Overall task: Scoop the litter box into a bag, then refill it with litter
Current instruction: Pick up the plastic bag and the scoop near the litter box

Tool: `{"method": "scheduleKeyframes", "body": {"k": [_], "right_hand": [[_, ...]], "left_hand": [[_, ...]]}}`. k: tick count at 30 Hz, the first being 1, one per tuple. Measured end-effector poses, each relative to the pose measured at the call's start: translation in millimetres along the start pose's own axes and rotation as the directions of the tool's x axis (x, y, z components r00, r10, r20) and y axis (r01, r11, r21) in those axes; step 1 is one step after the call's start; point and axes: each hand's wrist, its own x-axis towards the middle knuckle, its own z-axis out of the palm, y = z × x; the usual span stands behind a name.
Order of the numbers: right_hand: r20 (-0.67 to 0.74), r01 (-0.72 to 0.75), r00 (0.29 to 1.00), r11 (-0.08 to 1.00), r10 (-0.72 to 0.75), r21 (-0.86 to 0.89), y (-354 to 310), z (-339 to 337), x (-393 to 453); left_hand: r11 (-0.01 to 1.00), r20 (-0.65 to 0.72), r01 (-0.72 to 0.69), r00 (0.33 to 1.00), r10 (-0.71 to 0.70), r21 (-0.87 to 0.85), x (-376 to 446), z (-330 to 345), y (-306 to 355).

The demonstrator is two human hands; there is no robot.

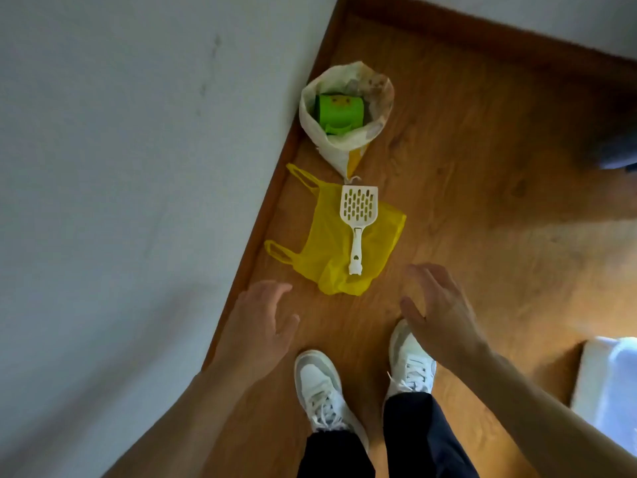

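- Your left hand [265, 322] hangs above the wooden floor [482, 201], down and to the left of the yellow bag [331, 250], with its fingers spread and loosely bent; it holds nothing and touches nothing.
- Your right hand [437, 305] reaches forward, down and to the right of the yellow bag, palm turned down, fingers splayed and relaxed, thumb pointing inward; it too holds nothing.
- Both your forearms come in from the bottom corners of the view and angle towards the yellow bag, the hands on either side of its near end and apart from it.
- The yellow bag lies flat and crumpled on the floor, its two handles pointing towards the white wall [120, 167].
- The white slotted scoop [357, 222] rests on top of the yellow bag, handle towards you, slotted head pointing away.
- Just beyond the yellow bag stands an open litter sack [344, 143], close to the wall, with a green cup [339, 113] lying inside it.
- Your white sneakers [320, 391] stand on the floor on the near side of the yellow bag, below dark trouser legs.
- Well to the right of the yellow bag, at the lower right edge, a pale object [606, 391] shows only in part; you cannot tell what it is.
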Motion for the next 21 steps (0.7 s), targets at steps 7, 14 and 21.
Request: {"method": "scheduleKeyframes", "body": {"k": [7, 14, 21], "right_hand": [[0.119, -0.022, 0.993, 0.999, 0.025, -0.027, 35, 109, 84], [0.294, -0.001, 0.955, 0.988, 0.047, -0.154, 44, 181, 148], [0.190, -0.036, 0.979, 0.979, 0.075, -0.199, 53, 203, 178]], "left_hand": [[0.998, 0.049, -0.005, 0.999, 0.002, 0.062, 99, 79, -45], [0.973, 0.211, -0.012, 0.977, -0.037, 0.230, 179, 117, -70], [0.949, 0.258, -0.026, 0.964, -0.059, 0.314, 191, 143, -81]]}}
